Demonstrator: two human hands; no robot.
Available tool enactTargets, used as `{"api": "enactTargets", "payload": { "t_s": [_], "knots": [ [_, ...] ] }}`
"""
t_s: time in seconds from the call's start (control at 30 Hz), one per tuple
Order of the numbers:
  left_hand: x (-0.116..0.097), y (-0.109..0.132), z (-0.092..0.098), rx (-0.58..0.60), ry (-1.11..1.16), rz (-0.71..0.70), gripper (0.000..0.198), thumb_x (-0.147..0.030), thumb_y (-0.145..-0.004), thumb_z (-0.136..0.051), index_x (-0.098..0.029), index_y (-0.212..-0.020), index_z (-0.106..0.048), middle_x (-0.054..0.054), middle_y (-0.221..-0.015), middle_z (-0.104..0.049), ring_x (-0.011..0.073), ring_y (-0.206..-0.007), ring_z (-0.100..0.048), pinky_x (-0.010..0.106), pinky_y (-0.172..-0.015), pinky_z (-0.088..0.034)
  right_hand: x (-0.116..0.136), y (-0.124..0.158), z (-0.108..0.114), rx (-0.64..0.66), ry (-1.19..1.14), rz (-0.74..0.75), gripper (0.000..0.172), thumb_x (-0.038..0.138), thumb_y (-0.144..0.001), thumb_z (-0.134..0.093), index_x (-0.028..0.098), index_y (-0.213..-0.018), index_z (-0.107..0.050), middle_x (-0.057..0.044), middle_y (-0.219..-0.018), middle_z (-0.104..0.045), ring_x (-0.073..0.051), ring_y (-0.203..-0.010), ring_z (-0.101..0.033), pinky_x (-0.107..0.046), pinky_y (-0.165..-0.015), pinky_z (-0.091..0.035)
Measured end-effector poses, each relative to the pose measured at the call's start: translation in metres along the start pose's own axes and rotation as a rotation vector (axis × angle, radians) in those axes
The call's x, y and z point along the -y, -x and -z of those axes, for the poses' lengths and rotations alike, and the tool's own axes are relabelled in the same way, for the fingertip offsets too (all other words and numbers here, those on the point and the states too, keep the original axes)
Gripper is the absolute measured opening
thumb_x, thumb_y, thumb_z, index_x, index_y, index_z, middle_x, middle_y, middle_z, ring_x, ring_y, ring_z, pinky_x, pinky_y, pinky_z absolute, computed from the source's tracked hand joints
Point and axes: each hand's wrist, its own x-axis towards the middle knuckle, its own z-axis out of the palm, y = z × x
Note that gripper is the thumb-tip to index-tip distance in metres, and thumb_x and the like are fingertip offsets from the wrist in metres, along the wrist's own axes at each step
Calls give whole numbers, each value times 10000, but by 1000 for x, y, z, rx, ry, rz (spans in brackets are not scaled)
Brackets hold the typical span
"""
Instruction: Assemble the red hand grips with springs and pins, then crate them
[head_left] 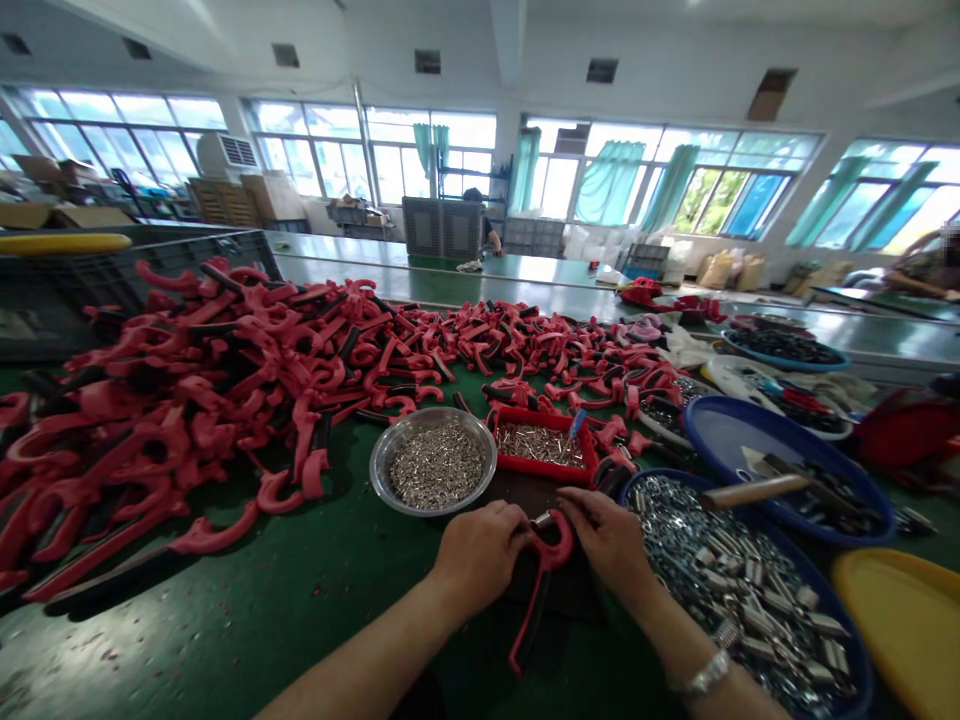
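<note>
There's the left hand [478,556] clenched on a red plastic handle [541,590], and the right hand [606,538] pinching its top end! The handle's held centre-near over the green bench [225,640], just left of a blue tub of metal sleeves [739,590].

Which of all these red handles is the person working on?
The red handle held between the left hand and right hand; the others lie loose in the heap.
</note>
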Motion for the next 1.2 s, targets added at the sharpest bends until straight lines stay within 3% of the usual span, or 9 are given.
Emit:
{"api": "enactTargets", "payload": {
  "t_s": [0.47, 0.73, 0.93, 1.07, 1.2],
  "knots": [
    [6, -2, -3, -10, 53, 46, 179, -351, -860, -432, -246, -899, -571, -11, -925, -611, 142, -813, -587, 236, -650, -401, 2, 0, -1, 39, 48, 61, 224, 258, -840, -460, 193, -963, -635, -53, -910, -680, -176, -838, -629, -311, -773, -492],
    [3, -2, -1, 21, -7, 69, 192, -355, -866, -415, -242, -915, -562, 0, -936, -599, 150, -822, -587, 243, -645, -404, 0, 1, -1, 85, 335, 297, 282, 128, -844, -386, 170, -988, -624, -75, -903, -670, -170, -816, -617, -290, -747, -489],
    [0, 0, -3, 30, -94, 58, 213, -283, -887, -348, -224, -916, -550, 26, -919, -591, 163, -811, -584, 260, -649, -412, 11, -3, 3, 313, 665, 483, 349, -7, -740, -424, 115, -1011, -608, -116, -903, -649, -209, -804, -589, -315, -718, -475],
    [-3, 1, -1, 57, -121, 57, 226, -262, -888, -331, -217, -926, -550, 36, -923, -588, 163, -830, -579, 258, -667, -421, 19, -9, 8, 399, 660, 497, 312, -6, -724, -471, 128, -960, -623, -103, -860, -647, -202, -786, -589, -295, -701, -472],
    [-3, 1, -2, 53, -135, 29, 205, -226, -880, -337, -213, -923, -538, 38, -932, -580, 165, -820, -581, 259, -658, -421, 17, -15, 9, 389, 620, 437, 339, 10, -734, -479, 160, -1006, -614, -76, -875, -652, -176, -795, -596, -260, -701, -471]
  ]
}}
